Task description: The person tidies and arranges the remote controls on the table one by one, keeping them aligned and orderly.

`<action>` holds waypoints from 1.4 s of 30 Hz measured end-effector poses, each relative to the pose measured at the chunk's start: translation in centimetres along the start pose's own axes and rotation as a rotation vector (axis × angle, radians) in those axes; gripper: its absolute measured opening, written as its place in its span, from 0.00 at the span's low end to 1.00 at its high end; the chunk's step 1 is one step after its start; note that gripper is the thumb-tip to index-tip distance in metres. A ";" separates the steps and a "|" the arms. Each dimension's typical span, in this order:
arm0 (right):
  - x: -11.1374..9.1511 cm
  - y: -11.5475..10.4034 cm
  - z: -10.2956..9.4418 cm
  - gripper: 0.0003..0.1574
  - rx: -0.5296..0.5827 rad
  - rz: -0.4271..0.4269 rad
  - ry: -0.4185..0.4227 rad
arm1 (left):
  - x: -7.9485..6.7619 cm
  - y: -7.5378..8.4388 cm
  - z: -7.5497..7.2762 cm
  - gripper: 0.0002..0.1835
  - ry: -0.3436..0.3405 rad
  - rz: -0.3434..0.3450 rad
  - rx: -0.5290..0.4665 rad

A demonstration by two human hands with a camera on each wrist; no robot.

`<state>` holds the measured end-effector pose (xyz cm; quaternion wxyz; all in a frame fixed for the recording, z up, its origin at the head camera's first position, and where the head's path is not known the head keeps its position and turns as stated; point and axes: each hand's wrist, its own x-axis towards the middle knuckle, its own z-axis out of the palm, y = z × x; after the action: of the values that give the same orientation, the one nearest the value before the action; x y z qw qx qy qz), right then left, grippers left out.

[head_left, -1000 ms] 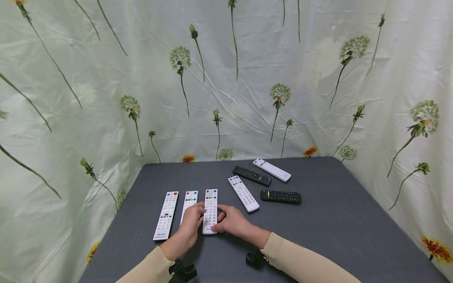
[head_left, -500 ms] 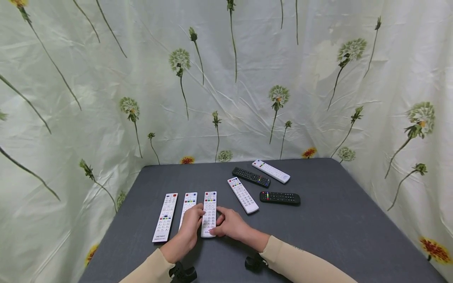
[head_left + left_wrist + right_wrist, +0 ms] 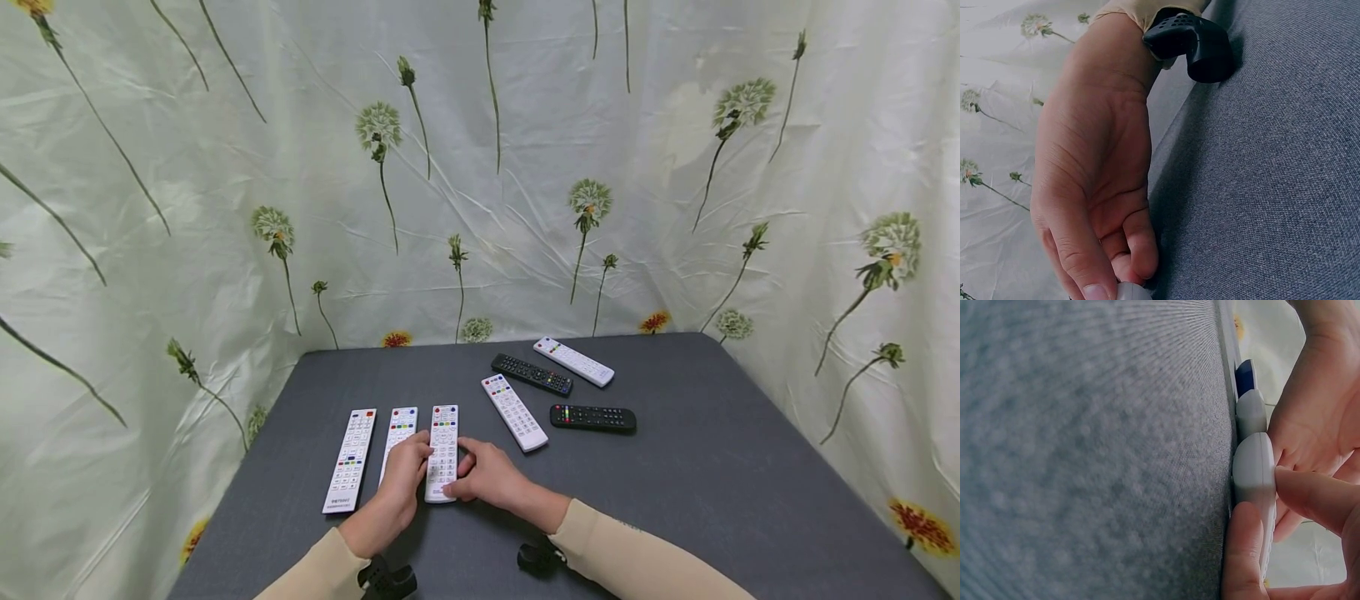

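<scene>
A white remote control lies on the dark table between my hands, its long side pointing away from me. My right hand pinches its near end: the thumb is on the top face and a finger against the right side. In the right wrist view, that rounded end of the remote sits between thumb and finger. My left hand holds its left edge, the curled fingers partly hidden. The same hand covers the lower part of a second white remote. Further left lies a longer white remote.
Right of the hands a white remote lies slanted. Beyond it are a black remote and another white remote. A second black remote lies crosswise. The grey table ends at a floral curtain.
Both hands keep their hold, and the remote between them has shifted very slightly toward me and left. The head view has tilted a little. The other remotes lie as before.
</scene>
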<state>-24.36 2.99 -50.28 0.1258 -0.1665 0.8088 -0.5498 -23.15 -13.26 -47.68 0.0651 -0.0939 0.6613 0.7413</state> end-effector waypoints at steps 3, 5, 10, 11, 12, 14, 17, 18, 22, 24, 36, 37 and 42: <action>0.1 0.1 0.0 0.51 0.008 0.006 -0.002 | 0.0 0.0 -0.1 0.34 -0.006 -0.006 0.000; 0.1 0.2 0.0 0.52 0.018 0.012 -0.004 | 0.0 0.0 -0.1 0.34 -0.011 -0.008 0.001; 0.2 0.3 -0.1 0.52 0.025 0.028 -0.014 | 0.1 -0.1 -0.2 0.34 -0.009 -0.004 0.013; 0.2 0.3 -0.1 0.52 0.023 0.028 -0.015 | 0.1 -0.1 -0.2 0.34 -0.008 -0.002 0.015; 0.1 0.3 -0.2 0.52 0.022 0.029 -0.015 | 0.0 -0.1 -0.2 0.34 -0.007 -0.002 0.019; 0.1 0.2 -0.2 0.51 0.024 0.028 -0.015 | 0.0 -0.1 -0.2 0.34 -0.009 0.004 0.027; 0.0 0.1 -0.2 0.51 0.032 0.025 -0.015 | -0.1 -0.2 -0.2 0.34 -0.009 0.013 0.041; 0.0 0.1 -0.2 0.51 0.035 0.024 -0.016 | -0.1 -0.2 -0.3 0.33 -0.011 0.013 0.047; -0.1 0.0 -0.2 0.51 0.045 0.022 -0.020 | -0.1 -0.2 -0.4 0.33 -0.013 0.007 0.060; 0.0 0.0 -0.2 0.51 0.045 0.022 -0.020 | -0.2 -0.2 -0.5 0.33 -0.015 0.005 0.068; -0.1 -0.1 -0.3 0.51 0.076 0.020 -0.023 | 0.0 -0.2 -0.3 0.32 0.006 0.021 0.075; -0.1 -0.1 -0.3 0.51 0.095 0.023 -0.024 | 0.0 -0.2 -0.3 0.32 0.005 0.025 0.076; -0.2 -0.3 -0.7 0.51 0.218 0.064 -0.053 | 0.0 -0.1 -0.2 0.33 0.003 0.047 0.088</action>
<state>-24.42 3.55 -49.78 0.1819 -0.1401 0.7456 -0.6256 -23.08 -13.46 -47.75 0.0505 -0.0766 0.6953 0.7128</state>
